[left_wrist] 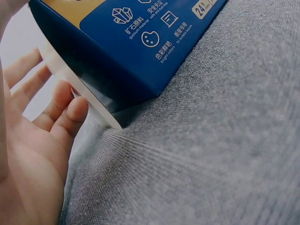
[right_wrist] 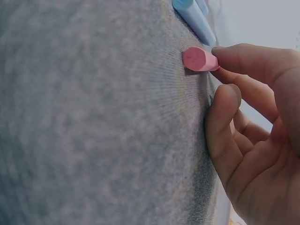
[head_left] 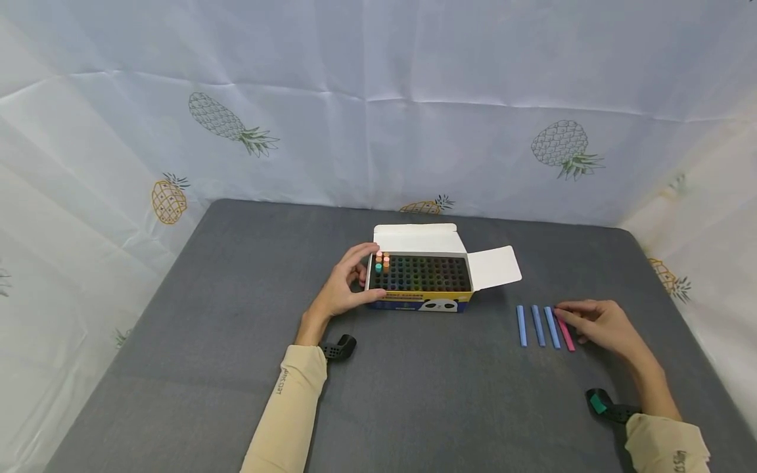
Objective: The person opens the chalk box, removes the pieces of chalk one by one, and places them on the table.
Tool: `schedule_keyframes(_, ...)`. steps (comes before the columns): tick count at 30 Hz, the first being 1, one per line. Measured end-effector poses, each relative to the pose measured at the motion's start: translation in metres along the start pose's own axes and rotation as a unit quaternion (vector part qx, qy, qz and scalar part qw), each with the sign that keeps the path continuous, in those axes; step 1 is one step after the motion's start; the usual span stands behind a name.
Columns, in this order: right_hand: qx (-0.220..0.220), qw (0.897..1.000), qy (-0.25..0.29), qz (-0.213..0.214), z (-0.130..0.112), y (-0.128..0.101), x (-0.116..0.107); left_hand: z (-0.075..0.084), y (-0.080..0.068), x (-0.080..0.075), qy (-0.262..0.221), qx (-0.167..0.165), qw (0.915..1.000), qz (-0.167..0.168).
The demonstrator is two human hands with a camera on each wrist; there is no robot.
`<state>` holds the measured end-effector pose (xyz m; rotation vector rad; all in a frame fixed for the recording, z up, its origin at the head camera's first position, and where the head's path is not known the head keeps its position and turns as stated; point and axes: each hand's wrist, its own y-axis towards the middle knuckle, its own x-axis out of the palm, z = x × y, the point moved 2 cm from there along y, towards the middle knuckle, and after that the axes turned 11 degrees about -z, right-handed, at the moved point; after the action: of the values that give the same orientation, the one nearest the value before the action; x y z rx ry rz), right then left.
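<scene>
A chalk box (head_left: 408, 305) with a yellow and blue front and a panda picture stands in the middle of the table, its white lid (head_left: 418, 239) folded back. My left hand (head_left: 340, 286) grips the box's left end, thumb at the front edge and index finger at the back. Inside, a dark holed insert (head_left: 432, 272) bears a few orange, pink and teal chalk ends at its left. Farther right, my right hand (head_left: 606, 325) pinches a pink chalk stick (right_wrist: 196, 59) by its far end; the stick lies on the table beside three blue chalk sticks (head_left: 537, 326) in a row.
A white side flap (head_left: 495, 267) sticks out from the box's right end. The grey cloth-covered table (head_left: 414, 394) meets a white curtain (head_left: 367, 151) with pineapple prints at the back and sides. Black wrist devices (head_left: 339, 348) sit on both wrists.
</scene>
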<state>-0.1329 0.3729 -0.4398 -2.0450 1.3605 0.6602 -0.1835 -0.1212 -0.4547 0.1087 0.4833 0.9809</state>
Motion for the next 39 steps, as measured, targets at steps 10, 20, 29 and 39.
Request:
schedule_keyframes(10,-0.011,0.999,-0.015,0.028,-0.005,-0.004,0.001,-0.003,0.0,0.0,-0.004,0.011,0.9999,-0.005)
schedule_keyframes(20,-0.035,0.985,0.031,0.168,-0.035,-0.001,-0.006,-0.001,0.0,0.001,0.005,-0.004,1.0,0.0)
schedule_keyframes(29,-0.112,0.965,0.104,0.215,-0.084,0.015,-0.007,0.023,0.0,0.001,0.0,-0.008,1.0,-0.004)
schedule_keyframes(39,-0.189,0.955,0.113,0.199,-0.147,0.038,0.007,0.039,-0.001,0.0,-0.007,0.0,1.0,-0.003)
